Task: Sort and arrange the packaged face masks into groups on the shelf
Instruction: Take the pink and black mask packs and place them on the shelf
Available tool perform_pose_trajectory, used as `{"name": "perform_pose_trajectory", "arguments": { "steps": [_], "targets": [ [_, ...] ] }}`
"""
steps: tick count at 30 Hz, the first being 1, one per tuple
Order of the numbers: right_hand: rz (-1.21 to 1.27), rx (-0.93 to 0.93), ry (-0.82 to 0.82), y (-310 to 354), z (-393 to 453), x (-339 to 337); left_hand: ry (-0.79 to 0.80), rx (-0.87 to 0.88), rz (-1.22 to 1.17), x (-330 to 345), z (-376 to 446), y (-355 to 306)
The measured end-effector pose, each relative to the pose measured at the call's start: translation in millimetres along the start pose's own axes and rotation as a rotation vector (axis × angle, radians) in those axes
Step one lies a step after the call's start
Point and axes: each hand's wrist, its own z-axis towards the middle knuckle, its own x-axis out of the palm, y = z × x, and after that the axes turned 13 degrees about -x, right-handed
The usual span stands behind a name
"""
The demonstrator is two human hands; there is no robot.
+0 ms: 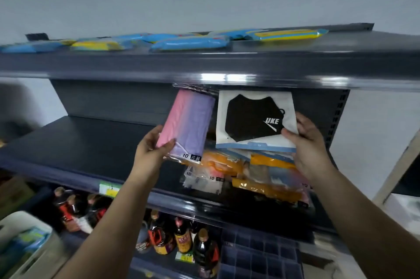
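Shelf point(86, 142) of dark metal carries a heap of mask packs point(256, 174) at right. Above it, right hand point(304, 140) pinches a black-mask pack point(254, 117); left hand point(152, 144) grips a pink-purple pack point(188, 124).

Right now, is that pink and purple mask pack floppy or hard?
Probably floppy: the pink and purple mask pack is soft masks in thin clear plastic, and the left hand pinches just its lower corner. Likely light too. The shiny wrapper may be a bit slippery.
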Motion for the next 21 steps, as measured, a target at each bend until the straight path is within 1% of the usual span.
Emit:
{"name": "perform_pose_trajectory", "arguments": {
  "steps": [7, 12, 17, 21],
  "targets": [
    [0.055, 0.064, 0.1, -11, -32, 71, -0.126, 0.03, -0.056, -66, -29, -11],
    [0.096, 0.108, 0.157, -22, -61, 127, -0.174, 0.035, -0.087, -130, -53, -23],
    [0.154, 0.199, 0.184, -37, -101, 190, -0.268, 0.026, -0.106, -199, -79, -38],
    [0.182, 0.228, 0.23, -43, -135, 242, -0.315, 0.0, -0.085, -259, -99, -52]
  ]
}}
